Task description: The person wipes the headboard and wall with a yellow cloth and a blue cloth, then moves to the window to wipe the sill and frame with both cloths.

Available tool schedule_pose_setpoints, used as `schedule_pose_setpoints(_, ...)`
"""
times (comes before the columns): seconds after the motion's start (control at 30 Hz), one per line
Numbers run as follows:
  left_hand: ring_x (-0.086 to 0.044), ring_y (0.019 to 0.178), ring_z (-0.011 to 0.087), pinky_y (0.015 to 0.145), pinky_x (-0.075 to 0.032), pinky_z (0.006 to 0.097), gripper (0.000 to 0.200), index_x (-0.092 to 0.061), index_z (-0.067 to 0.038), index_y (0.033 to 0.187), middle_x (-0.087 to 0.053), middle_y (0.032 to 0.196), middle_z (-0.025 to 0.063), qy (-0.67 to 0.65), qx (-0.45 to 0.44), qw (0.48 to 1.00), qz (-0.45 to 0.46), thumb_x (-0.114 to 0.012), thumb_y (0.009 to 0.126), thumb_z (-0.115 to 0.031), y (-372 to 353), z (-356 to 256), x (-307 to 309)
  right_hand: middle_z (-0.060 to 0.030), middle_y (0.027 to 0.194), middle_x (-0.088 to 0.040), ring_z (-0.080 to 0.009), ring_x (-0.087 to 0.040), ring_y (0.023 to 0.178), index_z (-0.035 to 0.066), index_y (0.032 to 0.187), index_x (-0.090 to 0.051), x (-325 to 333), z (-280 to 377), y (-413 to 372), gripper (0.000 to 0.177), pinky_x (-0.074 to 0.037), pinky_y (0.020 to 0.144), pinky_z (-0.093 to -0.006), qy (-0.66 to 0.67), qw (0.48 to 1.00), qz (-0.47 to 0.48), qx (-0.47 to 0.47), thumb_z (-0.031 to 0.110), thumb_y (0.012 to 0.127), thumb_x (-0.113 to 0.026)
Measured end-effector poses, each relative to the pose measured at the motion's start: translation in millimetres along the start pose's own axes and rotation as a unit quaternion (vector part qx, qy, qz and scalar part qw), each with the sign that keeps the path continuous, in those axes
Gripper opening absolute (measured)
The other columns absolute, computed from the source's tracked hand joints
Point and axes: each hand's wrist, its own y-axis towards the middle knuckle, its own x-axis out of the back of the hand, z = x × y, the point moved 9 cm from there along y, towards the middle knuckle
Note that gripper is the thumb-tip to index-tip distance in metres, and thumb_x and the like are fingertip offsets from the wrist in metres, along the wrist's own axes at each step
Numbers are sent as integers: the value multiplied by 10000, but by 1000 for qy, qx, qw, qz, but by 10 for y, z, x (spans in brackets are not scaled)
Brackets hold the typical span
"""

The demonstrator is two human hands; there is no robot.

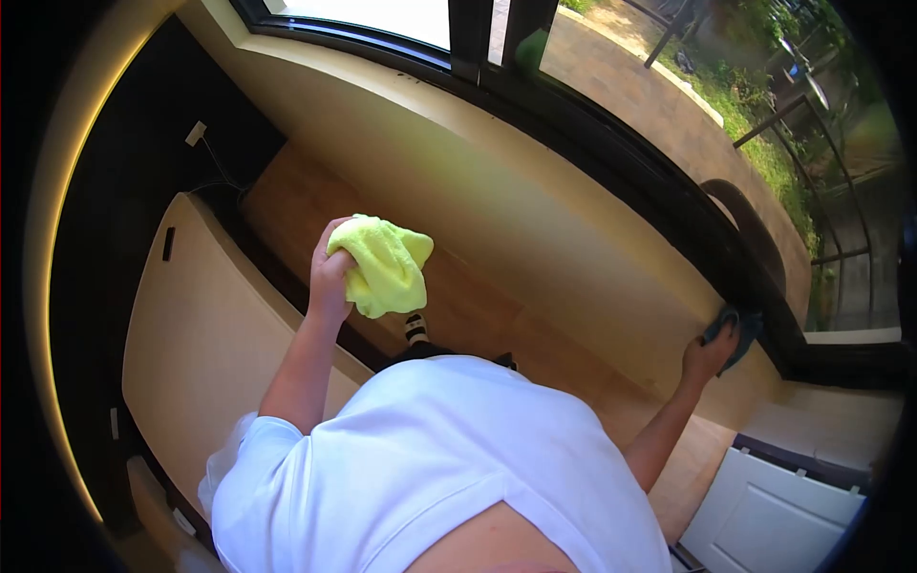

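My left hand (331, 272) is closed around a bunched yellow-green cleaning cloth (387, 267), held up in front of my body over the floor. Part of the fingers is hidden behind the folds. Out to the right, my right hand (709, 353) grips a dark blue cloth (740, 339). That cloth is pressed at the lower edge of the black window frame (669, 205), where the frame meets the pale sill.
Along the window runs a beige wall and ledge (535, 239). A light wooden tabletop (205, 325) with a small dark item (169, 244) lies to the left. At lower right stands a white panelled cabinet (774, 516). Behind the glass are paving and plants.
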Motion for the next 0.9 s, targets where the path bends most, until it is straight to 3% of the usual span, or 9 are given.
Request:
schedule_pose_setpoints(0.2,-578,884,185,784,-491,308,362,-515,-25,1071,-569,965,99,-8,-31,998,59,-451,716,-52,272,-170,35,-216,1196,-493,-334,-523,1060,-7,1209,-482,-281,1776,-147,561,-426,898,-360,165,977,68,114,-47,656,-569)
schedule_pose_setpoints(0.3,-579,893,198,788,-494,322,362,-510,-27,1084,-561,988,108,-25,-55,996,60,-444,729,-66,443,-272,144,-136,1044,-572,-201,-582,881,-7,1209,-489,-182,1473,-29,498,-478,773,-287,410,904,80,-92,-24,714,-544)
schedule_pose_setpoints(0.37,-571,916,207,802,-487,328,370,-508,-26,1092,-550,1009,113,-30,-63,997,34,-431,733,-69,479,-292,290,-76,951,-584,-116,-552,765,-12,1219,-479,310,1051,-23,470,-482,658,-239,448,883,-28,-136,-20,750,-498)
schedule_pose_setpoints(0.5,-559,949,218,833,-474,339,380,-501,-25,1116,-539,1023,115,-10,-65,998,-2,-405,752,-76,522,-267,752,-79,929,-592,-129,-555,686,-3,1146,-503,1202,-78,-126,402,-454,450,-227,443,844,-268,-141,-64,752,-450)
schedule_pose_setpoints(0.6,-562,978,237,836,-481,350,383,-496,-15,1148,-543,1066,127,-22,-49,994,-96,-424,781,-98,518,-145,1263,-73,936,-613,-154,-559,760,-21,1095,-561,1064,-1053,-109,307,-468,659,-281,330,897,-230,-185,66,805,-514)
schedule_pose_setpoints(0.67,-565,995,247,845,-484,357,368,-498,21,1138,-538,1101,147,-17,-45,991,-125,-439,797,-105,485,-140,1431,-120,1025,-596,-223,-559,910,-30,1116,-554,329,-1750,-82,355,-413,832,-300,317,909,-81,-260,187,835,-553)
schedule_pose_setpoints(0.73,-566,997,252,850,-484,362,364,-499,38,1132,-535,1109,156,-4,-46,990,-132,-439,803,-105,455,-163,1552,-207,1148,-534,-311,-502,1051,-32,1117,-555,155,-1591,-92,420,-367,904,-364,149,965,-181,-114,265,821,-574)
schedule_pose_setpoints(0.8,-558,1018,270,857,-484,379,384,-492,49,1147,-530,1123,168,-2,-51,985,-164,-436,799,-105,398,-198,1662,-237,1104,-528,-377,-500,1024,-27,1060,-580,55,-1262,-88,401,-376,887,-394,85,969,-178,-151,294,820,-557)
schedule_pose_setpoints(0.9,-555,1037,286,872,-483,400,391,-477,42,1176,-526,1144,179,12,-37,984,-172,-422,827,-124,375,-184,1797,-250,1076,-549,-396,-482,1034,-12,1016,-593,58,58,-123,300,-365,893,-439,71,984,-153,-55,199,805,-571)
